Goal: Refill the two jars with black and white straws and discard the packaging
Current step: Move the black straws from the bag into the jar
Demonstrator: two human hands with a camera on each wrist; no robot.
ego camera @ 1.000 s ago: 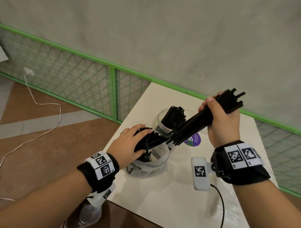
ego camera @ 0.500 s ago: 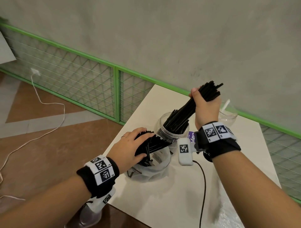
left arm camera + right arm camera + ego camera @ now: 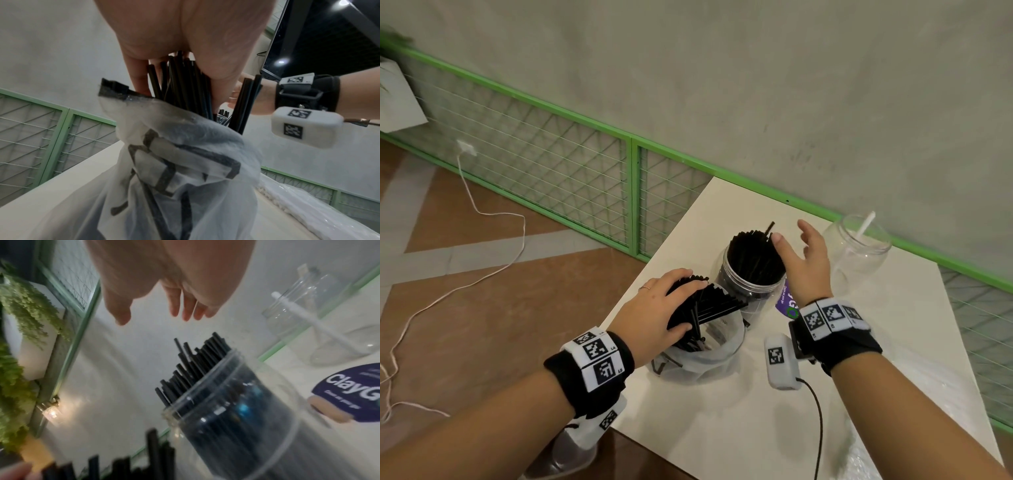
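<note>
Left hand grip: the left hand (image 3: 658, 310) curls its fingers and thumb round a bundle of black straws (image 3: 709, 303) sticking out of the plastic bag (image 3: 709, 356).
Right hand: the right hand (image 3: 804, 263) is spread, fingers relaxed, holding nothing.
Just below the right hand: the clear jar (image 3: 751, 277) packed with upright black straws.
Beyond the right hand: a second jar (image 3: 859, 253) with one white straw (image 3: 866, 223).
Under all: the white table (image 3: 876, 342).
</note>
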